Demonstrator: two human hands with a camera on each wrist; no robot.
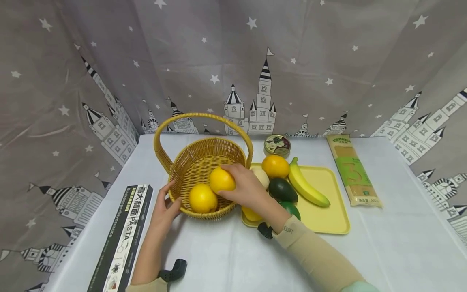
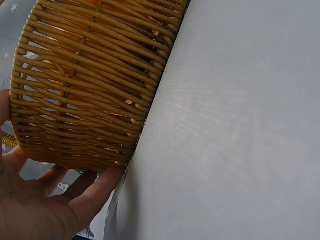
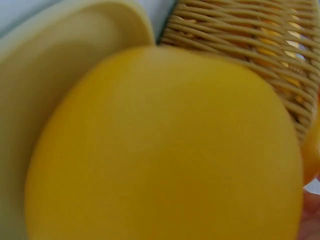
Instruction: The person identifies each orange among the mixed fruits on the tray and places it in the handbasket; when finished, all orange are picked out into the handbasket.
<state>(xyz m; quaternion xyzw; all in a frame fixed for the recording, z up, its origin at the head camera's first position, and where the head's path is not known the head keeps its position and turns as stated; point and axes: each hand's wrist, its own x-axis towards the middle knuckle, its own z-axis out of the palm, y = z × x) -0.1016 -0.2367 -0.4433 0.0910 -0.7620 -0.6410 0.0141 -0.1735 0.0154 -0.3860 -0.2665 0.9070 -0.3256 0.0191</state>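
A brown wicker basket point(image 1: 209, 146) with a tall arched handle stands on the white table. My left hand point(image 1: 166, 207) grips its near left side; in the left wrist view, the fingers point(image 2: 95, 195) spread along the woven wall. My right hand point(image 1: 242, 184) holds a yellow-orange round fruit point(image 1: 221, 180) over the basket's right part. Another such fruit point(image 1: 202, 198) lies inside, near the front rim. In the right wrist view, a large yellow fruit point(image 3: 165, 150) on the tray fills the foreground, and the held fruit point(image 3: 312, 150) shows at the right edge.
Right of the basket, a yellow tray point(image 1: 324, 221) bears a banana point(image 1: 306, 184), an orange point(image 1: 275, 166), a dark avocado point(image 1: 282, 190) and other produce, partly under my right forearm. Behind it stands a round tin point(image 1: 277, 145). A noodle packet point(image 1: 354, 170) lies right, a pasta box point(image 1: 122, 239) left.
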